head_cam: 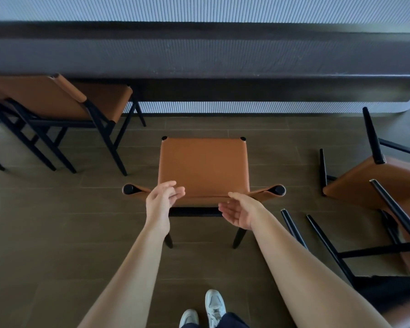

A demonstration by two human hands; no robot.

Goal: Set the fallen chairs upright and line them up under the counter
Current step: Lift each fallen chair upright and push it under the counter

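An upright chair (203, 166) with a tan leather seat and black legs stands in front of me, facing the dark counter (199, 60), a short way back from it. My left hand (162, 200) and my right hand (240, 210) hover just above its backrest, fingers loosely spread, holding nothing. A second chair (57, 98) stands upright at the left with its seat front under the counter. A third chair (384, 192) lies tipped over at the right, legs pointing up and toward me.
The floor is brown tile. A ribbed pale wall (223, 107) runs below the counter. My white shoes (206, 311) show at the bottom edge. The fallen chair's black legs (317, 237) stretch across the floor close to my right arm.
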